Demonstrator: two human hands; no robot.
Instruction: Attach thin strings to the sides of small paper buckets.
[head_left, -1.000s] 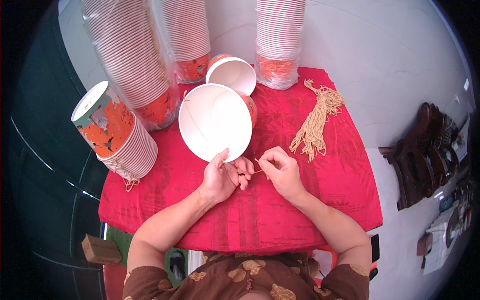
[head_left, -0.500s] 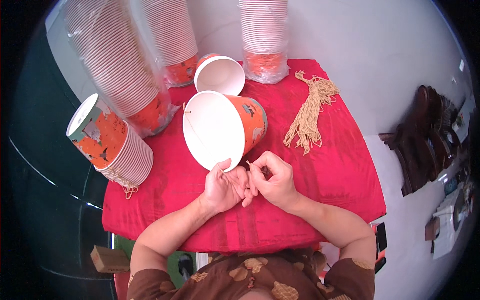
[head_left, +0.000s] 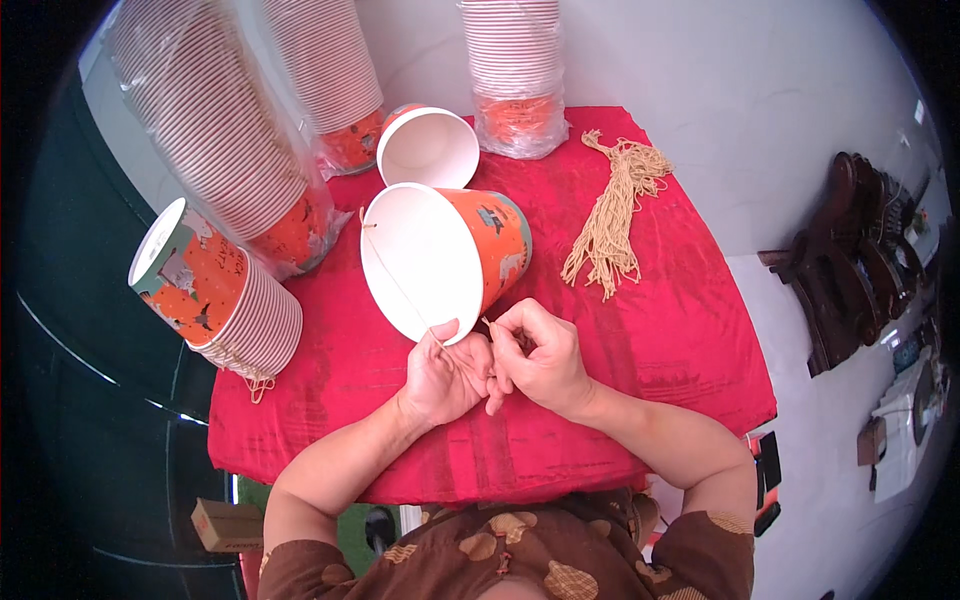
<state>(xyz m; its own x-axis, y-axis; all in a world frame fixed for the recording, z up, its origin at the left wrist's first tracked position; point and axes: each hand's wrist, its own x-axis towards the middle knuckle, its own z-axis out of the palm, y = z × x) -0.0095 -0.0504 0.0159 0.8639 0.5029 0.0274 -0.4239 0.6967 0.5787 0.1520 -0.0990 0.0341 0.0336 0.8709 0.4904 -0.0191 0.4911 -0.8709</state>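
A large orange paper bucket (head_left: 503,240) with a white inside lies on its side, its mouth turned toward me and to the left. A thin tan cord (head_left: 400,288) is knotted through its rim at the upper left and crosses the mouth down to my left hand (head_left: 445,378). That hand is palm up by the lower rim, the cord running by its thumb and its fingers partly curled. My right hand (head_left: 545,358) pinches the short cord end, its fingertips meeting the left fingers. Part of the cord between the hands is hidden.
Nested buckets (head_left: 225,285) with cords hanging from them lie at the left. Tall plastic-wrapped bucket stacks (head_left: 515,80) stand at the back. Another bucket (head_left: 428,150) lies behind mine. A bundle of tan cords (head_left: 612,215) rests on the right of the red tablecloth (head_left: 680,350).
The view has shifted slightly. The cord across the bucket's mouth looks straighter, and my right hand has moved slightly up and left. Both hands stay close together at the lower rim.
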